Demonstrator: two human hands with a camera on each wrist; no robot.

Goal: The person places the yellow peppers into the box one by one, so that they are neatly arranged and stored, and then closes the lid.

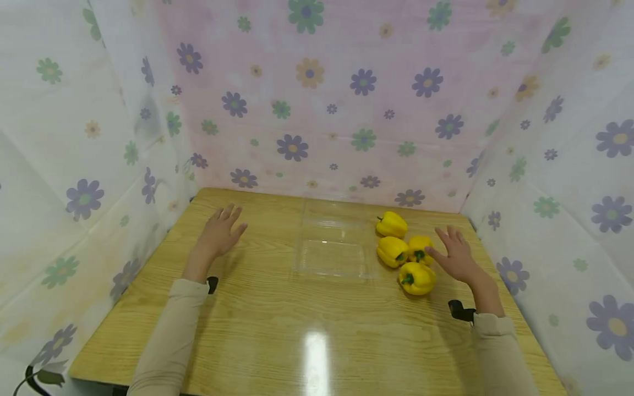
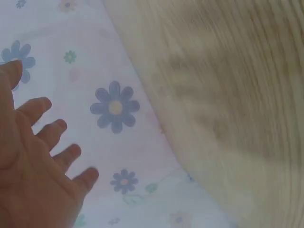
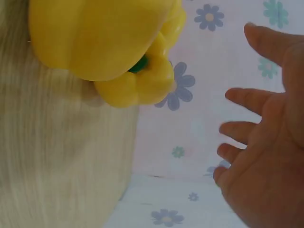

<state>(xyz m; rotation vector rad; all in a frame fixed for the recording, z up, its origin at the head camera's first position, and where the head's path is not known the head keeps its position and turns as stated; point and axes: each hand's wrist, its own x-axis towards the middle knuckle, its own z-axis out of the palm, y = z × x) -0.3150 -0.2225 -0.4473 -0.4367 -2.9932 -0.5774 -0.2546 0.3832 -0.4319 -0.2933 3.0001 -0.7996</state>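
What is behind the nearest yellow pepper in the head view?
Behind the nearest pepper are the right pepper, the left pepper and, farther back, the fourth pepper. The right pepper's lower edge is covered.

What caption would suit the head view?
Open left hand and right hand over a wood-grain table, four yellow bell peppers beside a clear container.

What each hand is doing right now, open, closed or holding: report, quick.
Left hand: open, holding nothing, over the wooden table.
Right hand: open, holding nothing, near the yellow bell peppers.
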